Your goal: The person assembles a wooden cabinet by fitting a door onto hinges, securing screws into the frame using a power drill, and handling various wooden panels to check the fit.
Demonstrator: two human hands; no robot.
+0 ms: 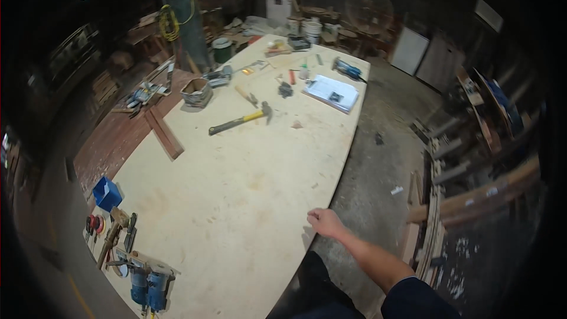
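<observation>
My right hand (326, 223) hovers at the right edge of a long pale wooden worktable (236, 201), with its fingers curled in and nothing showing in them. My left hand is out of view. Farther up the table, a claw hammer (239, 121) with a yellow and black handle lies on its side. Just beyond it rests a wooden-handled tool (246, 95). A clipboard with white papers (322, 87) lies near the far right edge, a small dark object on top. Behind it is a blue power tool (347, 69).
Two blue power tools (149, 286) and a blue box (107, 194) line the left side. Wooden strips (163, 133) overlap the left edge beside an open carton (196, 93). Timber racks (460, 189) stand right of the concrete floor. A pillar (186, 29) rises behind.
</observation>
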